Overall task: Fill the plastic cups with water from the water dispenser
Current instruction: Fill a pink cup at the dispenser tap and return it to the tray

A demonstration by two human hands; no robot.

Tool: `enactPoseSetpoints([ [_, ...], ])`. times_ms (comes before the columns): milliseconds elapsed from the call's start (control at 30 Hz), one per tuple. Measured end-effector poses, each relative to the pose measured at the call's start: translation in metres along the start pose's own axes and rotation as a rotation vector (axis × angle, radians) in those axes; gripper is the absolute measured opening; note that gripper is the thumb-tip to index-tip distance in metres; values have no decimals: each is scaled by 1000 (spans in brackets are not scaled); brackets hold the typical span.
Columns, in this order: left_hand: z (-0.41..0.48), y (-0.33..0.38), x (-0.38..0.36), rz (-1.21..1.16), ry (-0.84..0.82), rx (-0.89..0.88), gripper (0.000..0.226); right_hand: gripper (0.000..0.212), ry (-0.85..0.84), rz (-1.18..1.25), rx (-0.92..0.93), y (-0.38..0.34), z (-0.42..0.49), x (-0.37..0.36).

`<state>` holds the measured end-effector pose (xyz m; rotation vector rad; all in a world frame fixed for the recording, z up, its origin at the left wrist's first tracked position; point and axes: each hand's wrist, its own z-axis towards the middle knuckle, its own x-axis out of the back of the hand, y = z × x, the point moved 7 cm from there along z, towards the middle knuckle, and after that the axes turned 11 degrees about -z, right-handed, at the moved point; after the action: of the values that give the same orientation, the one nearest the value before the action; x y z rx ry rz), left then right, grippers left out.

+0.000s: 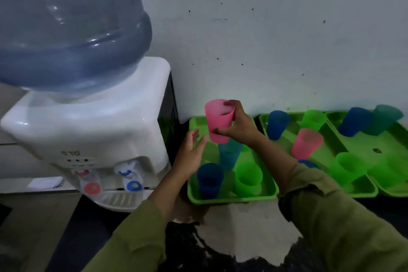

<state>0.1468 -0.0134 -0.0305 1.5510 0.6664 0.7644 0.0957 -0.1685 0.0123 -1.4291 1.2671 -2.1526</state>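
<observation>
One pink cup [219, 123] stands upright, clamped in the right hand [239, 125]; the blue tap [130, 175] lies left and nearer, the open left hand [189, 154] between.

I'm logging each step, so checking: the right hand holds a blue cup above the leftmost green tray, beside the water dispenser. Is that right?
Not quite: the cup is pink, not blue. The head view shows the right hand holding a pink cup above the leftmost green tray, beside the water dispenser.
</observation>
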Motion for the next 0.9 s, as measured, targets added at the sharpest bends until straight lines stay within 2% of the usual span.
enactPoseSetpoints([
  [133, 28, -37, -1, 137, 40, 133, 46, 83, -17, -11, -51, 23, 40, -17],
  [233, 39, -63, 1, 229, 50, 233, 50, 92, -34, -55, -55, 36, 60, -29],
  [367, 47, -88, 2, 266, 46, 347, 56, 96, -132, -172, -43, 49, 78, -50],
  [733, 46, -108, 0, 186, 113, 379, 56, 86, -326, -330, -152, 72, 86, -89],
  [900, 45, -109, 1, 195, 105, 389, 55, 91, -375, -387, -154, 73, 83, -93],
])
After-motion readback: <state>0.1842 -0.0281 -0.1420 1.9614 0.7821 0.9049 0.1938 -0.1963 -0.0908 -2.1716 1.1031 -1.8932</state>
